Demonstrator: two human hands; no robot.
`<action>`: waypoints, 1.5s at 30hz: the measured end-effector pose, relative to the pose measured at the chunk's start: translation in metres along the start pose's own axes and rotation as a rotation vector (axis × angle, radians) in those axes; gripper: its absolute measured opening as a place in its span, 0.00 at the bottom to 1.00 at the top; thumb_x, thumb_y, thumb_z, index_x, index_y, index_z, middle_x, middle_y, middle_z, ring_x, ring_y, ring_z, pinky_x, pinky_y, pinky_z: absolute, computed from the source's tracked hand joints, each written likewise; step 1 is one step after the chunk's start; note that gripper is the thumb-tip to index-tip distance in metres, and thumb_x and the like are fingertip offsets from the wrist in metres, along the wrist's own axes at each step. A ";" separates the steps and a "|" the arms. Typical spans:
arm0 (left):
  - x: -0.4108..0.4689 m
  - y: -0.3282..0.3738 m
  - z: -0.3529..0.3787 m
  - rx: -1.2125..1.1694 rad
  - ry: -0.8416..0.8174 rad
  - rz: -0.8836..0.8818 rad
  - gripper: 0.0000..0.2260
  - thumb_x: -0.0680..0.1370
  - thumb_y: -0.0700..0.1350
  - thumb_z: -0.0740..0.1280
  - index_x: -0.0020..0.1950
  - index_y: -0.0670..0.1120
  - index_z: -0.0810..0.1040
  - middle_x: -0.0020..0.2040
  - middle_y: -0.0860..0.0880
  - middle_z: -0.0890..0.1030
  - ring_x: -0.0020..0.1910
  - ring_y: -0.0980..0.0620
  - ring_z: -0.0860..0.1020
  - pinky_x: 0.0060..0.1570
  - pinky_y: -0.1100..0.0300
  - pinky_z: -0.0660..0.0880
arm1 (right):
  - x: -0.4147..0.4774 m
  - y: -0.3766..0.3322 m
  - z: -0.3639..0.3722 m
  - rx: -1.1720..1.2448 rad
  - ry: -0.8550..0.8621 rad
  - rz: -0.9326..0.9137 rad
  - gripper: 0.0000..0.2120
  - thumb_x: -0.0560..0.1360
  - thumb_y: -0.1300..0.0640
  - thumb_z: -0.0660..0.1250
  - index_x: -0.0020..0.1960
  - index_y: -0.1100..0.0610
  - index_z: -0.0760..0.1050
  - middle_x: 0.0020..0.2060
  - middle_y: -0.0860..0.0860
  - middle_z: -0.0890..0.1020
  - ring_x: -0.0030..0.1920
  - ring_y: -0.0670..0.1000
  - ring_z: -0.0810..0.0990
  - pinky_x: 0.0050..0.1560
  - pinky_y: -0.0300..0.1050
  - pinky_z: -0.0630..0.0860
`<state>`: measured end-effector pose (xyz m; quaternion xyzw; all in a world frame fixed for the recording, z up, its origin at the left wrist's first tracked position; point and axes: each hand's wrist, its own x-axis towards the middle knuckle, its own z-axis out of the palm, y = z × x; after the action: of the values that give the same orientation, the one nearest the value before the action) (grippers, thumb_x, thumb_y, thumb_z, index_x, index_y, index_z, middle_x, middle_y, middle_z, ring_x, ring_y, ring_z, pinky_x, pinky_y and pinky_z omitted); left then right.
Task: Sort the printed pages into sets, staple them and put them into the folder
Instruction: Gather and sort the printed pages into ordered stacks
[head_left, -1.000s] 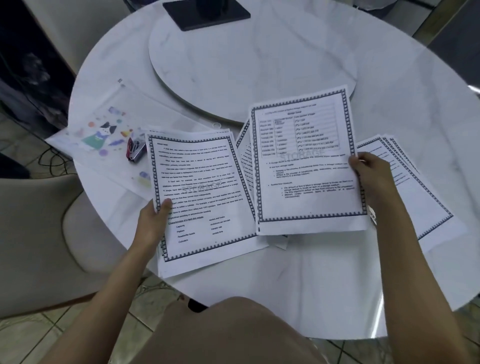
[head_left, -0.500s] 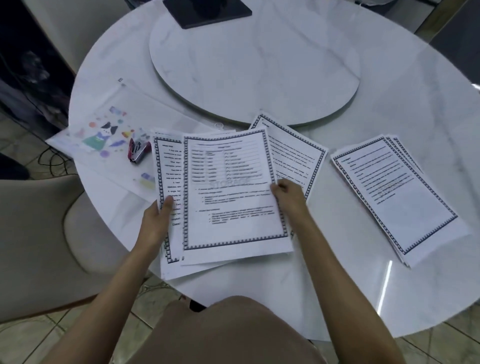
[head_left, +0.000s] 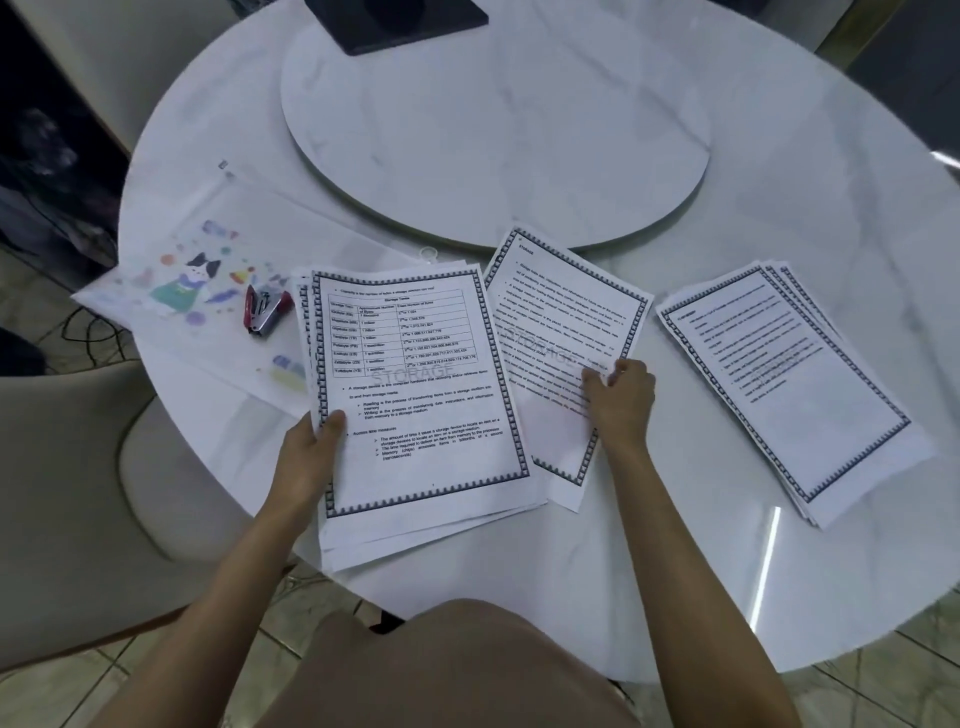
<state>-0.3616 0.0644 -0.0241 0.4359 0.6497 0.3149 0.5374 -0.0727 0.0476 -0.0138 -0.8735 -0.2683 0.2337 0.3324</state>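
My left hand (head_left: 311, 449) grips the left edge of a stack of printed pages (head_left: 421, 395) whose top sheet shows a table. My right hand (head_left: 618, 397) rests on a single text page (head_left: 556, 332) lying tilted beside that stack, fingers curled and pinching at its surface. A third pile of bordered pages (head_left: 795, 384) lies to the right, untouched. A clear folder (head_left: 208, 280) with a cat drawing lies at the left. A red stapler (head_left: 265, 312) sits on it, close to the held stack's top left corner.
The round white marble table (head_left: 649, 597) carries a raised turntable (head_left: 493, 135) at its middle, with a black object (head_left: 395, 21) at its far side. A beige chair (head_left: 78, 493) stands at the left, close to the table's edge.
My right hand laid the table page on top of the left stack, let go of it and moved right onto the tilted text page. My left hand kept holding the stack.
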 end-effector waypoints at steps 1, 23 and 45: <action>0.000 0.000 0.000 0.002 0.000 0.004 0.15 0.82 0.45 0.56 0.67 0.43 0.70 0.56 0.48 0.75 0.55 0.48 0.74 0.57 0.54 0.70 | 0.003 0.002 -0.002 -0.094 0.012 0.018 0.26 0.74 0.54 0.67 0.65 0.67 0.64 0.62 0.63 0.69 0.62 0.61 0.68 0.61 0.47 0.66; 0.002 -0.001 -0.001 0.013 -0.007 -0.015 0.15 0.81 0.45 0.56 0.66 0.43 0.71 0.60 0.45 0.77 0.60 0.44 0.75 0.59 0.52 0.71 | 0.015 -0.002 -0.020 0.186 0.031 -0.143 0.10 0.77 0.59 0.61 0.54 0.63 0.75 0.47 0.54 0.79 0.47 0.51 0.76 0.46 0.39 0.70; 0.003 0.004 -0.004 0.077 -0.055 0.000 0.16 0.81 0.46 0.57 0.67 0.45 0.70 0.64 0.45 0.76 0.62 0.44 0.75 0.63 0.47 0.71 | 0.039 -0.041 -0.112 0.492 0.260 -0.297 0.18 0.77 0.57 0.61 0.29 0.48 0.62 0.18 0.38 0.68 0.26 0.38 0.62 0.31 0.33 0.61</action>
<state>-0.3642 0.0691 -0.0207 0.4647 0.6464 0.2773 0.5378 0.0097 0.0471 0.0813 -0.7406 -0.2836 0.1269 0.5958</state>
